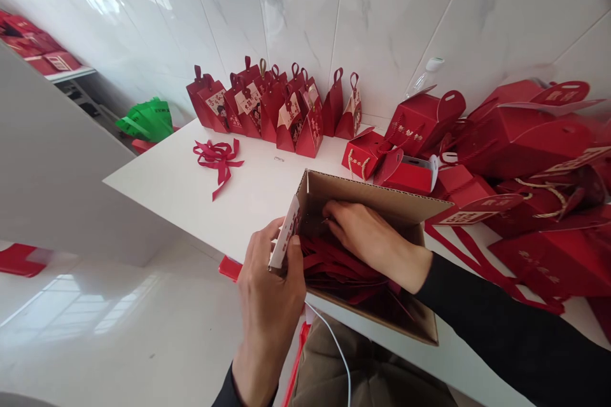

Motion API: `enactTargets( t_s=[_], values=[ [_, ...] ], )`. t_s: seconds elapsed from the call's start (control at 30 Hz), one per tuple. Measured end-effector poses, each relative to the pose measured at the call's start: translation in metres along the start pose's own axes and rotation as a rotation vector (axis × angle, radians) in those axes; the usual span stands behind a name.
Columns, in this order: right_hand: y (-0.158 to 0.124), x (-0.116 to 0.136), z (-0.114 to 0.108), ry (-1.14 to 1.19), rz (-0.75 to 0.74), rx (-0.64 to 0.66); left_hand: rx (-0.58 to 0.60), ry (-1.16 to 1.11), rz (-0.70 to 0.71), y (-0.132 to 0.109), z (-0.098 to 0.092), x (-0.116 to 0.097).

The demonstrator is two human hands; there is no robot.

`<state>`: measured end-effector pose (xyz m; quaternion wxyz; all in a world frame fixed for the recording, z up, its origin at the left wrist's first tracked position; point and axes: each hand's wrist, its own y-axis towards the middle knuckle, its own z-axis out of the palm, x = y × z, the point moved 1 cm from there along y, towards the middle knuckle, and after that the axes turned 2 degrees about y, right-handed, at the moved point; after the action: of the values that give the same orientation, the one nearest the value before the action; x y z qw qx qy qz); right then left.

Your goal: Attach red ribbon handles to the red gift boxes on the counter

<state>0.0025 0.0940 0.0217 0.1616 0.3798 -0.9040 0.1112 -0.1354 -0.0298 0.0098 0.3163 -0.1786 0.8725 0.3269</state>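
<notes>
My left hand (272, 261) is closed around the near-left wall of an open cardboard box (377, 191), thumb inside and fingers outside. The box stands at the table's front edge, tipped somewhat toward me. Inside it lies a heap of dark red ribbons (329, 264). My right hand (363, 229) reaches into the box above the ribbons, its fingers curled near the far-left corner. Whatever those fingertips hold, if anything, is hidden in shadow.
Small red gift boxes (274, 111) with loop handles stand in a group along the wall. Larger red boxes (525, 133) crowd the right side. A loose red ribbon (219, 162) lies on the white table (176, 184). A plastic bottle (424, 76) and green bag (149, 119) are farther back.
</notes>
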Motion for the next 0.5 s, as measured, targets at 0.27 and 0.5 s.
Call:
enactTargets(
  t_s=[0.27, 0.5],
  values=[
    [-0.001, 0.0, -0.017, 0.192, -0.084, -0.115, 0.016, -0.058, 0.017, 0.004, -0.003, 0.015],
    [-0.044, -0.007, -0.059, 0.278, 0.057, -0.207, 0.01, -0.034, -0.061, 0.014, 0.001, 0.016]
  ],
)
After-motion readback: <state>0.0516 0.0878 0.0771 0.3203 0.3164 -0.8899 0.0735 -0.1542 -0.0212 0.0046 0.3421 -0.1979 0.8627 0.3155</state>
